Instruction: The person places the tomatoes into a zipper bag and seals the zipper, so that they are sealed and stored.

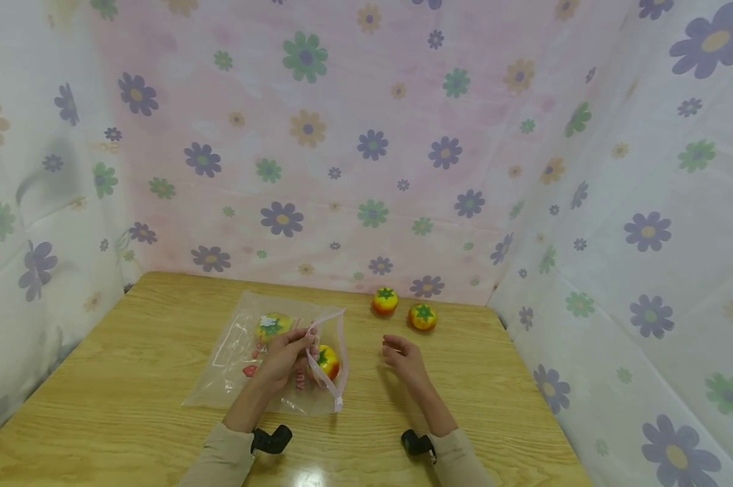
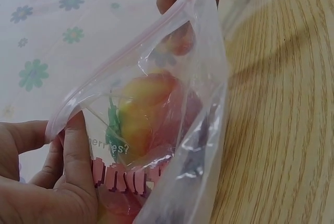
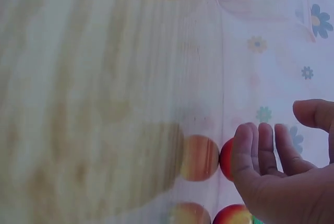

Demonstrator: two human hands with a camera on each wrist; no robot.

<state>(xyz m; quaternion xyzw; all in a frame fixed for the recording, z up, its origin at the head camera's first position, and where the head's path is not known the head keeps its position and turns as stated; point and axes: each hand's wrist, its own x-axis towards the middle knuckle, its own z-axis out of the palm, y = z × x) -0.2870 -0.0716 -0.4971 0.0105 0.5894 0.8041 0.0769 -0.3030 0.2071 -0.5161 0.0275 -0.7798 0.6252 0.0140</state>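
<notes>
A clear zip bag [image 1: 227, 362] with a pink zip edge lies on the table, its mouth spread toward the right. My left hand [image 1: 283, 358] pinches the bag's upper rim between thumb and fingers. Just inside the mouth sits a red-and-yellow tomato-like fruit [image 1: 328, 362] with a green leafy top. Deeper in the bag, a second such fruit [image 1: 273, 325] shows through the plastic. To the right of the bag hovers my right hand [image 1: 407, 362], holding nothing, its fingers loosely bent. Printed pink lettering [image 2: 125, 177] shows on the bag in the left wrist view.
Two more tomato-like fruits, one [image 1: 385, 301] nearer the bag and one [image 1: 423, 316] farther right, sit near the table's back edge, beyond my right hand. The wooden table [image 1: 482, 406] is enclosed by flower-patterned cloth [image 1: 342, 169] at the back and sides.
</notes>
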